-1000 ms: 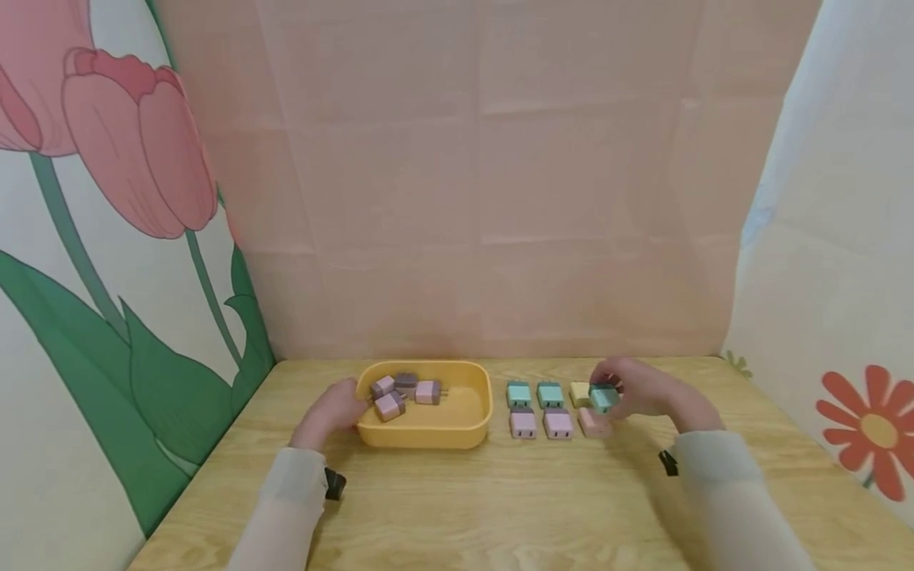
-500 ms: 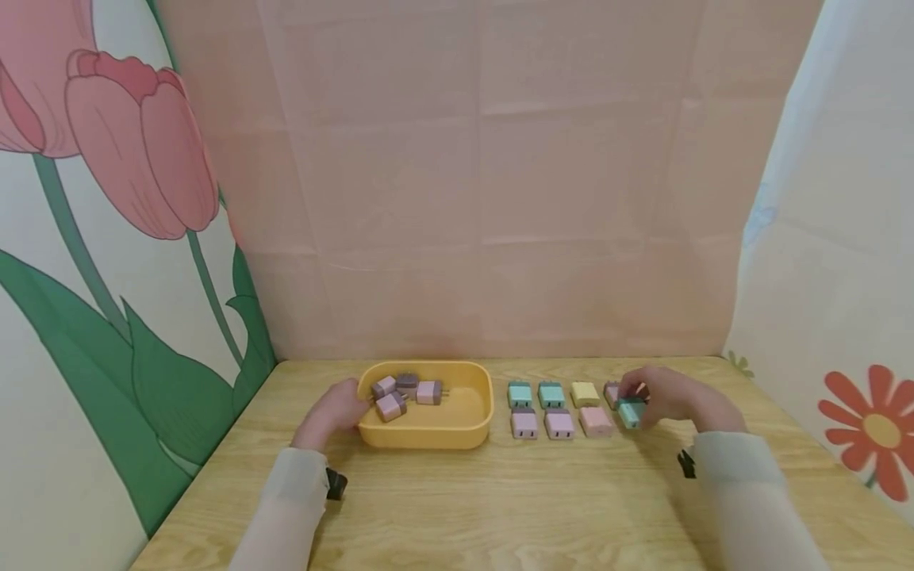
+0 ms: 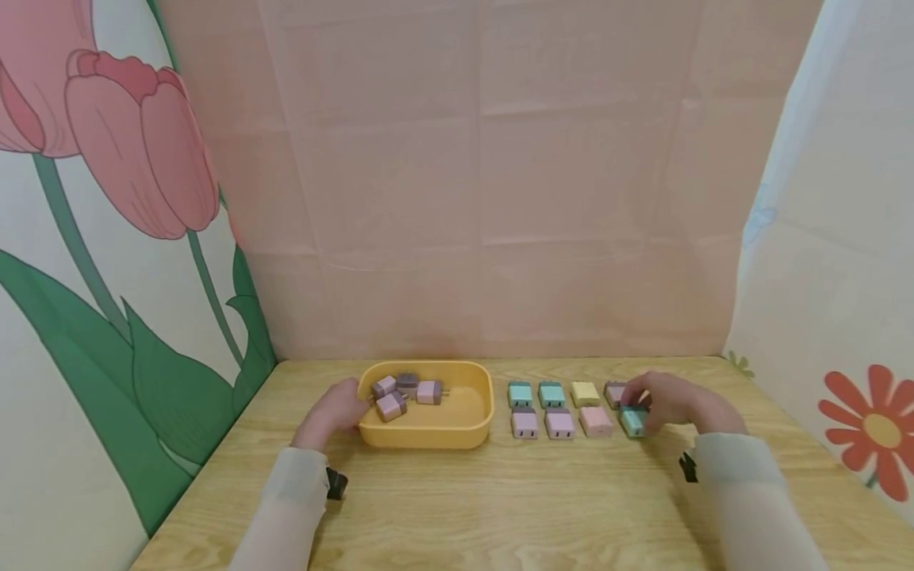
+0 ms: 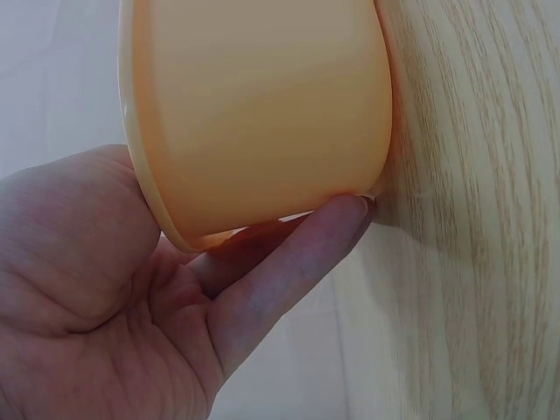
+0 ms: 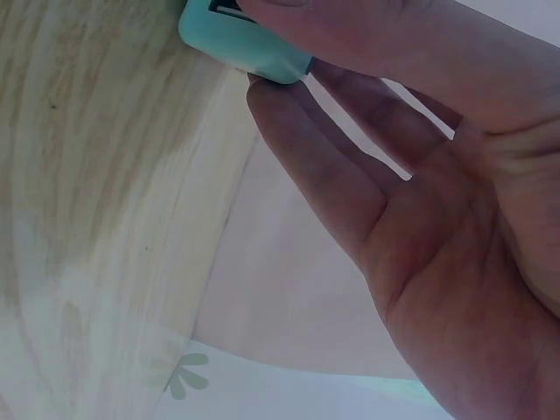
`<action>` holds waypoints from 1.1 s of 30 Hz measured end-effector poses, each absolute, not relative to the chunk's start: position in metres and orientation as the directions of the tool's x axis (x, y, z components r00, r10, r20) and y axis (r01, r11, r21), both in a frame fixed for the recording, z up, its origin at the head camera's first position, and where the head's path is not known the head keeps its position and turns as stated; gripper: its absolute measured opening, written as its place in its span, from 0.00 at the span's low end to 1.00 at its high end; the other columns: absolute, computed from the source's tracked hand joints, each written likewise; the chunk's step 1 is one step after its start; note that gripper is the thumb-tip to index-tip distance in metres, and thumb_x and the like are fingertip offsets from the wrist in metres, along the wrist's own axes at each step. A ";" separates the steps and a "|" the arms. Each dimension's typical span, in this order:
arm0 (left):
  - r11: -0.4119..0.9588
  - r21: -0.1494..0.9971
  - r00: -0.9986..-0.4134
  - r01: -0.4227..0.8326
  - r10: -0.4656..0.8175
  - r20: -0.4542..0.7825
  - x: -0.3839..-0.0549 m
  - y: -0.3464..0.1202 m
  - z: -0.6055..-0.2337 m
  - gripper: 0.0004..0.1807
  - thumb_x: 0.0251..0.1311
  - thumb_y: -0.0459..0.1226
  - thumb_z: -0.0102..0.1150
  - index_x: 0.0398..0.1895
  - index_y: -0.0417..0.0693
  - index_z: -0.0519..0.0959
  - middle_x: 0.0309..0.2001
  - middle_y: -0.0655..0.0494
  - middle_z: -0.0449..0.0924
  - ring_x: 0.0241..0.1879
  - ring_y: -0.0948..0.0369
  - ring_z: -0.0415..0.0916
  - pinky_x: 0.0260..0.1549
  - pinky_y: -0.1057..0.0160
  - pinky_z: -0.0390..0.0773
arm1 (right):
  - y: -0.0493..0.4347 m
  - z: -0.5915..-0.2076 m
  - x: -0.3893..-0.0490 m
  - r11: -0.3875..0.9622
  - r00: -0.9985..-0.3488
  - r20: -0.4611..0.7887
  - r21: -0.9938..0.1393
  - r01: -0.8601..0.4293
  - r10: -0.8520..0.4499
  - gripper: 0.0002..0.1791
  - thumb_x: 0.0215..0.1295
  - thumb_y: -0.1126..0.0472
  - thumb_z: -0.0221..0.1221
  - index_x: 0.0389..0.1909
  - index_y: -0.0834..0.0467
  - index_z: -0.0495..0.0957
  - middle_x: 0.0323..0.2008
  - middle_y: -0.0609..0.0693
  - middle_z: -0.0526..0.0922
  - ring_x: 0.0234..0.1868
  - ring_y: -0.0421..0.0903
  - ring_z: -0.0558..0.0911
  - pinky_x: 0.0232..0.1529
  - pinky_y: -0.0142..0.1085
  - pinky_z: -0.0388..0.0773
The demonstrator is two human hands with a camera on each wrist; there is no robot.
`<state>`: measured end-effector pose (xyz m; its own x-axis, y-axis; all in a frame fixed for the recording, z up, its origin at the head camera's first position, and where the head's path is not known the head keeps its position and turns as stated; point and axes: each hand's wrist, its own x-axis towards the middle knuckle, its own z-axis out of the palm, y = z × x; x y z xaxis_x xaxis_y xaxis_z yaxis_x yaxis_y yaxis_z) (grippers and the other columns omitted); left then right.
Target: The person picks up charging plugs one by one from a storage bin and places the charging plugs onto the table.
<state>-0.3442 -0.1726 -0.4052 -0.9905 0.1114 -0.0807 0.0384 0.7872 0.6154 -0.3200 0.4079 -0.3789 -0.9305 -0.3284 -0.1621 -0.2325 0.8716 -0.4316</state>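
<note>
My left hand (image 3: pixel 341 406) holds the left end of a yellow plastic bin (image 3: pixel 428 437). In the left wrist view its fingers (image 4: pixel 284 280) lie along the bin's outer wall, one fingertip low near the table. Several lilac-and-mauve USB charger plugs (image 3: pixel 428 392) lie inside the bin. On the right, my right hand (image 3: pixel 674 399) pinches a teal USB charger plug (image 3: pixel 632 423) at the right end of the front row. The right wrist view shows the thumb over the teal plug (image 5: pixel 241 44), close over the wood, with a fingertip at its edge.
Two rows of plugs stand right of the bin. The back row has two teal ones (image 3: pixel 552 395), a yellow one (image 3: pixel 585 394) and a mauve one (image 3: pixel 615 395); the front has two lilac ones (image 3: pixel 560 424) and a pink one (image 3: pixel 596 422). Pink cloth (image 3: pixel 471 198) hangs behind the table.
My right hand has moved right with the teal charger plug, past the yellow and pink ones, and lowered it in front of the mauve plug. My left hand has stayed on the bin.
</note>
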 end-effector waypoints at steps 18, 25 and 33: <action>0.787 0.614 -0.991 0.064 0.125 -0.057 -0.339 -0.172 -0.403 0.20 0.71 0.32 0.53 0.61 0.27 0.75 0.42 0.42 0.84 0.33 0.56 0.83 0.31 0.62 0.82 | 0.407 -0.384 -0.321 0.879 -0.935 -0.170 -0.426 -0.214 -0.310 0.30 0.49 0.73 0.77 0.57 0.63 0.85 0.59 0.65 0.86 0.62 0.67 0.84 0.64 0.66 0.80; 0.792 0.608 -0.991 0.052 0.114 -0.064 -0.338 -0.171 -0.402 0.18 0.71 0.31 0.53 0.59 0.28 0.76 0.41 0.43 0.84 0.32 0.56 0.83 0.29 0.63 0.81 | 0.405 -0.380 -0.321 0.876 -0.935 -0.165 -0.430 -0.219 -0.315 0.30 0.47 0.75 0.75 0.56 0.64 0.86 0.58 0.65 0.88 0.61 0.68 0.84 0.61 0.63 0.84; 0.799 0.599 -0.991 0.049 0.112 -0.069 -0.338 -0.171 -0.401 0.19 0.72 0.32 0.53 0.60 0.28 0.76 0.40 0.43 0.84 0.31 0.56 0.82 0.29 0.64 0.81 | 0.406 -0.380 -0.322 0.882 -0.937 -0.177 -0.426 -0.203 -0.302 0.29 0.48 0.75 0.75 0.56 0.64 0.86 0.56 0.64 0.88 0.60 0.65 0.85 0.60 0.61 0.84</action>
